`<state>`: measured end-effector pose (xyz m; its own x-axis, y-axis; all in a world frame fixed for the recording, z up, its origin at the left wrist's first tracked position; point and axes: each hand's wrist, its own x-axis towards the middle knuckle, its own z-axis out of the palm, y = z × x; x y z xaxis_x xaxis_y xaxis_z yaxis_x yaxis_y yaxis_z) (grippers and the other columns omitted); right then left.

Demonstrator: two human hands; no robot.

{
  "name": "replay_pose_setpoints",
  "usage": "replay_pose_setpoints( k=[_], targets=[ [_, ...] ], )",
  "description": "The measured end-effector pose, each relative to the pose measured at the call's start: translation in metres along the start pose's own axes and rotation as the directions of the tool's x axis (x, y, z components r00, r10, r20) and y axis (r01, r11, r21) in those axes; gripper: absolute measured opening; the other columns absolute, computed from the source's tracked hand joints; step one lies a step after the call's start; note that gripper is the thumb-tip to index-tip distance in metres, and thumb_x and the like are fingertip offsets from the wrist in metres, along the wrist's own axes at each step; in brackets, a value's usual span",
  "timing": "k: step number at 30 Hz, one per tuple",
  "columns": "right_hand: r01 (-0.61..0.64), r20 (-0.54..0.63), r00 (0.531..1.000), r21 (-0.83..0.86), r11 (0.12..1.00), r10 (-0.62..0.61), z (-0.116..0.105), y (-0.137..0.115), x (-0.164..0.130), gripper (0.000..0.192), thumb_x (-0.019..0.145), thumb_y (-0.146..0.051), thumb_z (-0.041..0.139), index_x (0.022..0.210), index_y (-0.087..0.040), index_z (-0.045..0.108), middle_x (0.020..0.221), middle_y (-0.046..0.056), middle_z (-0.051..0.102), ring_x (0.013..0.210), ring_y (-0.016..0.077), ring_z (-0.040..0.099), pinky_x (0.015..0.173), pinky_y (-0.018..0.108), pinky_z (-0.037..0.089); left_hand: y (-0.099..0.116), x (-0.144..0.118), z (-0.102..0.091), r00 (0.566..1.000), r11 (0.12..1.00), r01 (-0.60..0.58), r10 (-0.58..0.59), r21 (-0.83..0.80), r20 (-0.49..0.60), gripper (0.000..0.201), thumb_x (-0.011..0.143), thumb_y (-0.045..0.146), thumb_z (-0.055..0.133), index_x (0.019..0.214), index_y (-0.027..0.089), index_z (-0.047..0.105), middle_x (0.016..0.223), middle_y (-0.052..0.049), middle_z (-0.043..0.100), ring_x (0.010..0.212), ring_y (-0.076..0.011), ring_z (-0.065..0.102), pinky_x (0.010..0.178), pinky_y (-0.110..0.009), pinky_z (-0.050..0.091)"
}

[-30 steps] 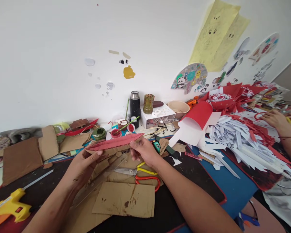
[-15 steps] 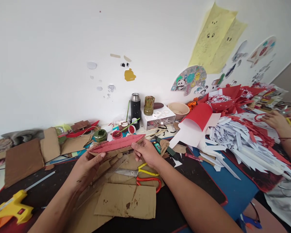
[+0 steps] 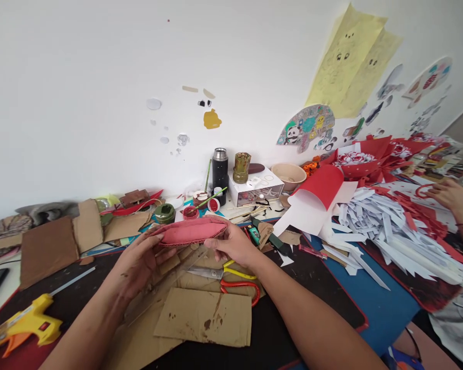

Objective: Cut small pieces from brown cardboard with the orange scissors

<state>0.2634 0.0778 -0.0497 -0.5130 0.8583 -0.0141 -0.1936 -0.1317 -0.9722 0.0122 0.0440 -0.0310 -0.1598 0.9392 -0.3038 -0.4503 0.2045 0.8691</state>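
Note:
Between my hands I hold up a pink-painted cardboard piece, long and narrow with a corrugated edge. My left hand grips its left end, thumb on the near face. My right hand pinches the right end, thumb on the lower edge. Under them on the table are scissors with one yellow and one red handle, lying on brown cardboard. A paint-stained cardboard rectangle lies nearer to me. Behind the pink piece stand a green paint jar and a red paint jar.
A yellow glue gun with a glue stick lies at left. Brown cardboard is behind it. A black flask and white box stand by the wall. White paper strips pile up at right, near another person's hand.
The pink cardboard piece has tilted so more of its pink face shows, and its right end has come down. Both hands still hold it. The camera view has shifted slightly left.

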Motion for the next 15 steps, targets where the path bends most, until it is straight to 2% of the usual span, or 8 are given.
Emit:
replay_pose_setpoints(
  k=[7, 15],
  targets=[
    [-0.035, 0.041, 0.999, 0.003, 0.999, 0.035, 0.008, 0.0, -0.005, 0.1, 0.07, -0.045, 0.102, 0.155, -0.022, 0.055, 0.079, -0.006, 0.07, 0.049, 0.0097, 0.059, 0.046, 0.021, 0.043, 0.002, 0.001, 0.003, 0.995, 1.0, -0.006, 0.003, -0.03, -0.104, 0.026, 0.073, 0.0, 0.077, 0.094, 0.017, 0.077, 0.077, -0.002, 0.079, 0.058, -0.015, 0.073, 0.052, -0.022, 0.066],
    [-0.026, 0.045, 0.999, 0.027, 0.999, 0.025, 0.013, -0.002, -0.006, 0.101, 0.067, -0.044, 0.104, 0.154, -0.023, 0.056, 0.09, -0.003, 0.073, 0.05, 0.0087, 0.057, 0.047, 0.023, 0.047, 0.006, -0.003, 0.009, 0.992, 0.999, -0.034, 0.031, -0.016, -0.123, 0.025, 0.073, -0.001, 0.074, 0.089, 0.017, 0.08, 0.079, -0.003, 0.081, 0.057, -0.0155, 0.071, 0.048, -0.023, 0.064]
  ],
)
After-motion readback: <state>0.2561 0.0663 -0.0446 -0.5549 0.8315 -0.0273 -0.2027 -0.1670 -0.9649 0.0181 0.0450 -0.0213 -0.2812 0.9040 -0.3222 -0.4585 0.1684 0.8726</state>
